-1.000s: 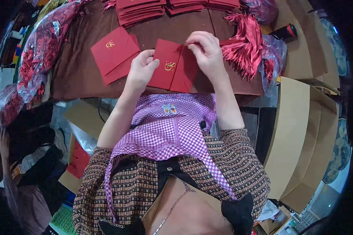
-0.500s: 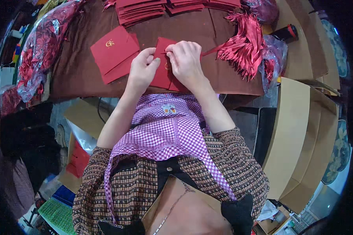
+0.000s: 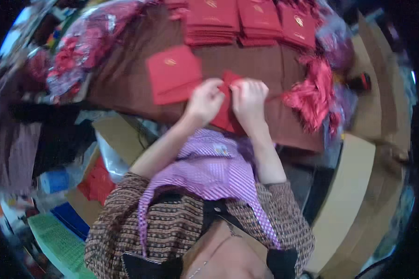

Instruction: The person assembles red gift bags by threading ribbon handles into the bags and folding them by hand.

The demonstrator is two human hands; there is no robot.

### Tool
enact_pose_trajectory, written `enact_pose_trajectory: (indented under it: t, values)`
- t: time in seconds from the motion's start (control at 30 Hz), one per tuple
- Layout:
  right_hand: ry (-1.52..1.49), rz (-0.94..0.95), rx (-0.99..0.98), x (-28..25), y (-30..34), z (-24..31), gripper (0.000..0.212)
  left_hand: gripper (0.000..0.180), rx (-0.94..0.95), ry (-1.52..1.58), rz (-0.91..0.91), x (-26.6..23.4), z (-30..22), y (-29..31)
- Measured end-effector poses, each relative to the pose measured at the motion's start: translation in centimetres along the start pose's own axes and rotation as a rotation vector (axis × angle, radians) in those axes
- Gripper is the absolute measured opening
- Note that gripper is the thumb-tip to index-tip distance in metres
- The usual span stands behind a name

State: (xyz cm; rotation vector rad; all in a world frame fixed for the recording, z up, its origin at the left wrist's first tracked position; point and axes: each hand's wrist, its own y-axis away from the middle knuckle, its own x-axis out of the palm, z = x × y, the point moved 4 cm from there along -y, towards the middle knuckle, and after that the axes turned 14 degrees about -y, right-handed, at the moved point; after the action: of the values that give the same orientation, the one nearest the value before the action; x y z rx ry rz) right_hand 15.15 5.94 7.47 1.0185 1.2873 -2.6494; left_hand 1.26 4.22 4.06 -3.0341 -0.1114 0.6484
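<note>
A red card folder or pouch (image 3: 226, 115) lies near the front of the brown-covered table, between my two hands. My left hand (image 3: 206, 101) is closed in a pinch at its left edge. Opposite it, my right hand (image 3: 250, 103) has its fingers pressed together over the upper right part. Blur hides what the fingertips hold. Left of my hands lie red folders (image 3: 173, 74) overlapping each other, the top one with a gold emblem. A bundle of red satin ribbons (image 3: 314, 95) rests to the right.
Stacks of red folders (image 3: 212, 29) line the far side of the brown cloth (image 3: 135, 76). Clear plastic bags of red pieces (image 3: 81, 51) sit at the left. Cardboard boxes (image 3: 347, 186) stand at the right, and another box (image 3: 118, 130) with red items is below left.
The whole view has shifted and blurred, with the table contents now lower and further right. My hands stay closed at the same red folder, and more of the far stacks shows.
</note>
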Motion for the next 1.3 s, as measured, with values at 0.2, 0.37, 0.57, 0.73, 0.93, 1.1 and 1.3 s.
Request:
enact_pose_trajectory:
  t: [0.2,0.37,0.57,0.73,0.93,1.1,1.3]
  values:
    - [0.082,0.101,-0.01,-0.4,0.1,1.1,0.005,0.027,0.236,-0.258,-0.143,0.0,-2.0,0.7]
    - [-0.034,0.118,0.079,-1.2,0.0,2.0,0.007,0.032,0.103,-0.286,-0.09,-0.1,-2.7,1.4]
    - [-0.172,0.137,0.245,-0.7,0.0,1.3,0.01,0.02,0.246,-0.376,-0.17,0.1,-4.2,1.9]
    - [-0.117,0.042,0.189,-0.5,0.0,1.1,0.012,0.02,0.389,-0.443,-0.2,-0.1,-5.0,2.0]
    - [-0.184,0.082,0.166,-1.1,0.3,1.0,0.011,0.026,0.267,-0.282,0.075,-2.0,-3.9,0.3]
    - [-0.224,0.126,0.145,-1.2,0.8,2.1,0.008,0.02,0.316,-0.242,0.045,-2.1,-3.0,0.8]
    - [-0.25,0.155,0.187,-2.0,1.2,2.6,0.007,0.014,0.476,-0.251,-0.084,-1.7,-3.5,2.2]
